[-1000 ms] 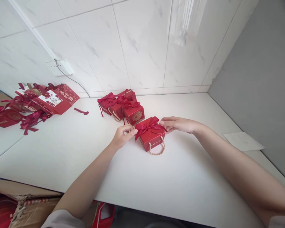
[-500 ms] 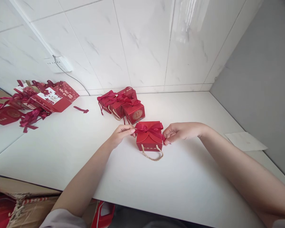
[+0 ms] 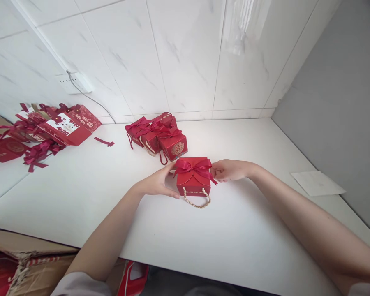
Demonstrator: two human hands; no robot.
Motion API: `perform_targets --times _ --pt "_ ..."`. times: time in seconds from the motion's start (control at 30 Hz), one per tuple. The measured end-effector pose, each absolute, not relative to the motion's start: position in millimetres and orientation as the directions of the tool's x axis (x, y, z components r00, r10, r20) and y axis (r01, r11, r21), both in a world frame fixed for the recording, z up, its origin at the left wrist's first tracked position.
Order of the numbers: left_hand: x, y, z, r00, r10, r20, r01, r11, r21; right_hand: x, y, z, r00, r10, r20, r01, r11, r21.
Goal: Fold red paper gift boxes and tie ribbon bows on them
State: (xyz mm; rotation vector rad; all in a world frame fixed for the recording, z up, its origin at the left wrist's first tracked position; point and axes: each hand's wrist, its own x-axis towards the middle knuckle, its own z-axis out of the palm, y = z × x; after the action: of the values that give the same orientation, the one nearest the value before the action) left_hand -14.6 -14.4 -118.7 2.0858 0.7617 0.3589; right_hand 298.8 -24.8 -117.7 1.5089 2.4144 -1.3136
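A red gift box [image 3: 193,187] stands on the white table in front of me, topped with a dark red ribbon bow [image 3: 193,167]. Its twisted cream rope handle [image 3: 197,205] hangs on the near side. My left hand [image 3: 160,181] is at the box's left side, thumb and fingers spread apart around its edge. On the right side, my right hand [image 3: 230,169] rests close against the box with its fingers curled in; its fingertips are partly hidden behind the ribbon tail.
Several red boxes with bows [image 3: 160,137] stand just behind. More red boxes [image 3: 64,127] are piled at the far left, near a loose ribbon piece [image 3: 104,142]. A white paper [image 3: 318,183] lies right. Cardboard boxes [image 3: 40,275] sit below the table's front edge.
My left hand has let go of the ribbon end and opened beside the box. My right hand has released the other ribbon tail and moved slightly up. The box has stayed put.
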Motion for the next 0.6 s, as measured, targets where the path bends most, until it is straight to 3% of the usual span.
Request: perform_targets --times 0.2,0.37,0.5,0.6 --pt "-10 -7 -135 0.747 0.659 0.085 0.210 -0.356 0.911 303 -11 -132 -0.695 0.633 -0.343 0.478 0.051 -0.877" --pt "-11 -3 -131 0.527 0.786 0.325 0.011 -0.388 0.921 307 -10 -125 -0.782 0.589 -0.204 0.209 -0.061 -0.976" --pt "-5 -13 -119 0.492 0.788 0.370 0.079 -0.464 0.882 299 -21 -105 -0.698 0.696 -0.168 0.223 -0.012 -0.975" --pt "-4 -17 -115 0.519 0.779 0.351 0.099 -0.463 0.881 293 -30 -91 -0.688 0.707 -0.162 0.223 -0.007 -0.975"
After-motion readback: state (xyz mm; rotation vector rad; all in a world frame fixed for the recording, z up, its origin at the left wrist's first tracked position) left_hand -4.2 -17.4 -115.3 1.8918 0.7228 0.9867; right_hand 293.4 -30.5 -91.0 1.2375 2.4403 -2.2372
